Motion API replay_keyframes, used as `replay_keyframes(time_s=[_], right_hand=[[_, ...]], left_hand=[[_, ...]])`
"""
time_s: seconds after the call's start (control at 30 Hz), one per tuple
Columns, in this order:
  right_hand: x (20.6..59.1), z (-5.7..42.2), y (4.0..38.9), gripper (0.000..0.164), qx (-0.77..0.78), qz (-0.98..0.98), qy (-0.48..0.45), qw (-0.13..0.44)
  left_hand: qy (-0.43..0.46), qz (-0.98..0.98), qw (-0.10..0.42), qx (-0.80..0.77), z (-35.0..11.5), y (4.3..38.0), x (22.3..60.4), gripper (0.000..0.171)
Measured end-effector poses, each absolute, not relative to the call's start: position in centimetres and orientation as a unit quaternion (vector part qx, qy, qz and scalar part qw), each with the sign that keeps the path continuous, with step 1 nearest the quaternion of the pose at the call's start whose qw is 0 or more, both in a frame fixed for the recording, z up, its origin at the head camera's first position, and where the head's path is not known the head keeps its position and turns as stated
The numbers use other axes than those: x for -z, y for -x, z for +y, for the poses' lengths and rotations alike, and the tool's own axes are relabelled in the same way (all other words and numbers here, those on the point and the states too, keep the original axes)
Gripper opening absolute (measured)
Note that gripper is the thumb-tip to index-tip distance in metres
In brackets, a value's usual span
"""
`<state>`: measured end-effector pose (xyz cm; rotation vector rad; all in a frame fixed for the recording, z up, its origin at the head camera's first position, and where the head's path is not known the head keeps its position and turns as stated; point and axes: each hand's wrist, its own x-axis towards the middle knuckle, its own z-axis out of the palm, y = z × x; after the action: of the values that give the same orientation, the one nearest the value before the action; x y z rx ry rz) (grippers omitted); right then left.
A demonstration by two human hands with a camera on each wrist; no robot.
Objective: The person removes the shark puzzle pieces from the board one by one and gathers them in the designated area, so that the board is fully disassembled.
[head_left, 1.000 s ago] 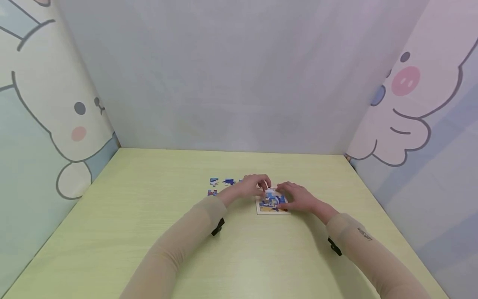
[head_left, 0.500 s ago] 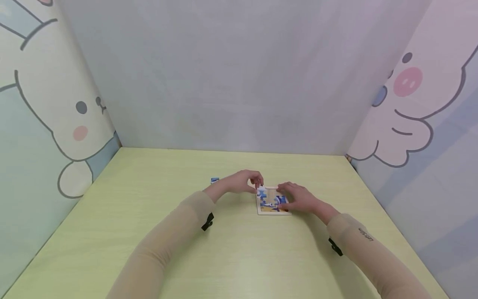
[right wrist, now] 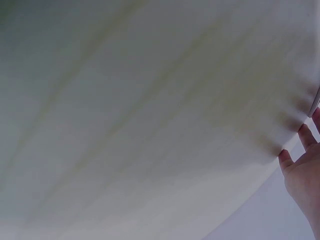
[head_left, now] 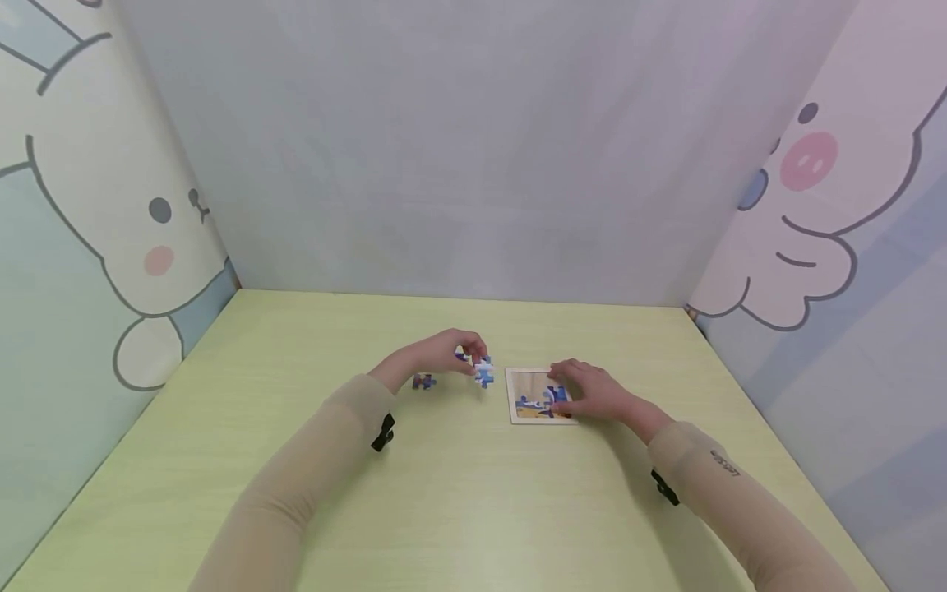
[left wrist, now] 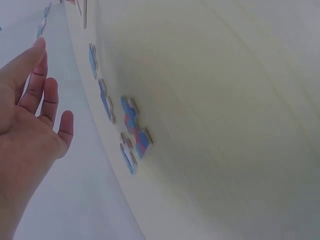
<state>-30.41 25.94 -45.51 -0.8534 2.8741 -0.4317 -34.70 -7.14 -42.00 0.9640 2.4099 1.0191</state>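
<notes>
My left hand [head_left: 438,352] pinches a light blue and white jigsaw piece [head_left: 484,374] between thumb and fingertips, above the table left of the puzzle tray [head_left: 542,422]. The left wrist view shows this jigsaw piece [left wrist: 44,21] edge-on at the fingertips, the other fingers loosely bent. My right hand [head_left: 595,393] rests at the tray's right side, its relaxed fingers and thumb spread over the rim. Joined pieces [head_left: 534,408] in blue and orange fill the tray's lower and right part; bare wood shows at the upper left. In the right wrist view, the fingertips of the right hand [right wrist: 302,167] touch down near the tray edge.
Several loose jigsaw pieces lie on the table left of the tray, among them a red and blue piece [head_left: 424,381] partly by the left wrist. More loose pieces [left wrist: 106,101] line up under the left hand. A pale curtain [head_left: 459,164] stands behind the table.
My left hand has moved left from over the tray, carrying the light blue piece off it. More bare wood now shows in the tray. The right hand has stayed put.
</notes>
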Motion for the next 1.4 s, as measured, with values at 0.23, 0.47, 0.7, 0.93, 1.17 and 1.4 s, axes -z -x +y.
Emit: replay_keyframes(time_s=[0.23, 0.47, 0.7, 0.93, 1.17, 1.4], right_hand=[[45.2, 26.1, 30.3, 0.070, 0.140, 0.950, 0.271, 0.067], [45.4, 26.3, 30.2, 0.071, 0.140, 0.950, 0.270, 0.070], [45.3, 26.1, 30.0, 0.071, 0.141, 0.948, 0.278, 0.060], [45.2, 26.1, 30.2, 0.069, 0.134, 0.950, 0.275, 0.067], [44.6, 26.7, 30.7, 0.067, 0.140, 0.941, 0.290, 0.108], [44.2, 27.5, 31.6, 0.069, 0.138, 0.926, 0.326, 0.135]], left_hand=[[-0.315, 0.855, 0.189, -0.366, -9.0, 34.7, 42.7, 0.025], [-0.283, 0.866, 0.204, -0.358, -9.7, 34.4, 43.2, 0.024], [-0.276, 0.891, 0.193, -0.304, -9.8, 34.2, 43.5, 0.021], [-0.297, 0.908, 0.161, -0.248, -9.7, 34.3, 43.6, 0.017], [-0.287, 0.912, 0.157, -0.248, -9.4, 34.1, 43.0, 0.023], [-0.303, 0.911, 0.152, -0.236, -8.4, 34.0, 42.7, 0.023]])
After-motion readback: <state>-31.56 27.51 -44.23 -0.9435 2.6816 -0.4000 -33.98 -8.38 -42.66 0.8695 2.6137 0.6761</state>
